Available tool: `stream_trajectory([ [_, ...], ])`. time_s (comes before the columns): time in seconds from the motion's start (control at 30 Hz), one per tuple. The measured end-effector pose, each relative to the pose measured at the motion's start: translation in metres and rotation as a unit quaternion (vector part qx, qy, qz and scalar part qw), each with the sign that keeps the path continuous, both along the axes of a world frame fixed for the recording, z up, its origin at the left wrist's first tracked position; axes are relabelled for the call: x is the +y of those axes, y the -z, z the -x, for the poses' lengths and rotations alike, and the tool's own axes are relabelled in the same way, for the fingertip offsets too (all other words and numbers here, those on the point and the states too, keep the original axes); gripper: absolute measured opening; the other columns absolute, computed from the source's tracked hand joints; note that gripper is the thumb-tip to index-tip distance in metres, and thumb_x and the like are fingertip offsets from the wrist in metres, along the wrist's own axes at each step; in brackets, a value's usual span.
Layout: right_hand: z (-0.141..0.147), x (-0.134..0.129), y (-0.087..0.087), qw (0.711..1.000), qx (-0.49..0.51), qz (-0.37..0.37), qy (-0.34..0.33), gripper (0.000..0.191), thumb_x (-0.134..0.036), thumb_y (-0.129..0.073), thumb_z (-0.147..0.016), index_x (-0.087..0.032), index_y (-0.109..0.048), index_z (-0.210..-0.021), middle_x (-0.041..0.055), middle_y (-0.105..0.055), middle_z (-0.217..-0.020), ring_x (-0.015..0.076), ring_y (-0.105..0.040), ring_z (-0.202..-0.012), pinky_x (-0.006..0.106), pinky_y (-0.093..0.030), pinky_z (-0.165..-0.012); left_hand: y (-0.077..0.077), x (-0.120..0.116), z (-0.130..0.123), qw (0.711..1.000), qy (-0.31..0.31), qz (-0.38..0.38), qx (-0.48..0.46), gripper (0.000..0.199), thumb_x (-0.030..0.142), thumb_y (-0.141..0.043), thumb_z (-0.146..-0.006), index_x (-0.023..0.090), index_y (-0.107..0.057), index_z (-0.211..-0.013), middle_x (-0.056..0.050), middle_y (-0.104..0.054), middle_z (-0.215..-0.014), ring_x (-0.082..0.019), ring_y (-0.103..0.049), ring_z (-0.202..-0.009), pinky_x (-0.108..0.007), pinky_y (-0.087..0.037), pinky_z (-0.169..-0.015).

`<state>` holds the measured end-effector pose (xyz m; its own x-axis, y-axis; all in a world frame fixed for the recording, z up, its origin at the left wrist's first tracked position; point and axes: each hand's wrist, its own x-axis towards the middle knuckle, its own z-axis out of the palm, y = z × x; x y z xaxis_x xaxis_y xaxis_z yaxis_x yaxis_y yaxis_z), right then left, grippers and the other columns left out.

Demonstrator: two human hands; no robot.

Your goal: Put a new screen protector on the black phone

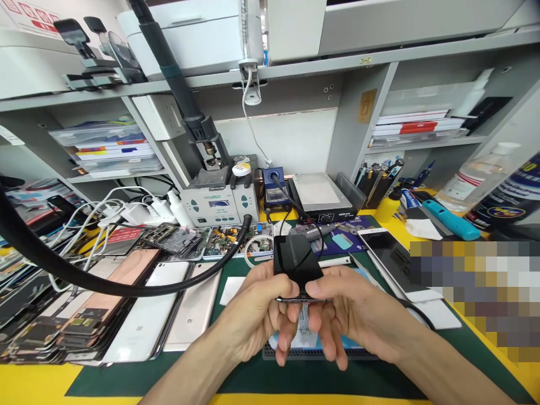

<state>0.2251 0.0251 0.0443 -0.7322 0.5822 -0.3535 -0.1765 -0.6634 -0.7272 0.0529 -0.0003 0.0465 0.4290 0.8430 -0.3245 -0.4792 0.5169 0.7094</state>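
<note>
Between my two hands is a smartphone with a dark, glossy screen, tilted up with its lower edge towards me. My left hand grips its left lower corner, the thumb pressed near the bottom edge. On the other side my right hand holds the right lower corner, its thumb also on the bottom edge. The fingers of both hands curl beneath the phone, so its underside is hidden. Below them lies a blue and white item on a black perforated mat, partly covered by my fingers.
Several phones and loose screens are stacked at the left. A white phone lies at the right. A thick black hose arcs across the left side. Behind stand a grey station, a parts tray and a clear bottle.
</note>
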Motion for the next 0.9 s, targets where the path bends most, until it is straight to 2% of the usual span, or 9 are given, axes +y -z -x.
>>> stream_trajectory([
  [0.1, 0.0004, -0.0004, 0.0008, 1.000, -0.006, -0.002, -0.003, 0.031, -0.032, -0.070, -0.079, -0.004, -0.077, -0.068, 0.0066, -0.070, -0.054, 0.0157, -0.068, -0.041, 0.019, -0.056, -0.034, 0.0018, 0.0005, 0.0001, 1.000, 0.013, 0.007, -0.011, 0.017, 0.021, -0.063, -0.067, 0.010, -0.058, -0.054, -0.002, -0.055, -0.042, -0.014, -0.050, -0.027, -0.024, -0.045, -0.023],
  [0.3, 0.0025, -0.0011, -0.0021, 1.000, -0.007, 0.014, -0.002, 0.026, -0.030, -0.068, -0.075, -0.006, -0.077, -0.066, 0.0056, -0.071, -0.057, 0.0150, -0.068, -0.040, 0.019, -0.056, -0.033, 0.0039, -0.0003, 0.0008, 0.999, 0.008, 0.014, -0.040, 0.008, 0.017, -0.063, -0.066, 0.009, -0.061, -0.067, -0.003, -0.062, -0.048, -0.018, -0.056, -0.029, -0.026, -0.047, -0.024],
  [0.77, 0.0043, -0.0011, -0.0009, 0.999, -0.050, 0.020, 0.006, 0.025, -0.030, -0.066, -0.068, -0.007, -0.076, -0.066, 0.0029, -0.066, -0.048, 0.0155, -0.064, -0.037, 0.020, -0.054, -0.031, 0.0025, -0.0019, 0.0000, 1.000, 0.011, 0.004, 0.014, 0.007, 0.017, -0.064, -0.066, 0.013, -0.059, -0.066, 0.000, -0.059, -0.048, -0.013, -0.051, -0.029, -0.024, -0.046, -0.025],
  [0.9, 0.0041, -0.0011, 0.0016, 0.998, -0.054, 0.017, 0.003, 0.023, -0.030, -0.065, -0.067, -0.009, -0.073, -0.061, 0.0029, -0.064, -0.046, 0.0158, -0.064, -0.035, 0.019, -0.052, -0.030, 0.0027, -0.0016, 0.0003, 1.000, 0.007, -0.003, 0.022, 0.007, 0.017, -0.064, -0.067, 0.013, -0.059, -0.065, 0.000, -0.058, -0.048, -0.012, -0.050, -0.029, -0.024, -0.046, -0.024],
])
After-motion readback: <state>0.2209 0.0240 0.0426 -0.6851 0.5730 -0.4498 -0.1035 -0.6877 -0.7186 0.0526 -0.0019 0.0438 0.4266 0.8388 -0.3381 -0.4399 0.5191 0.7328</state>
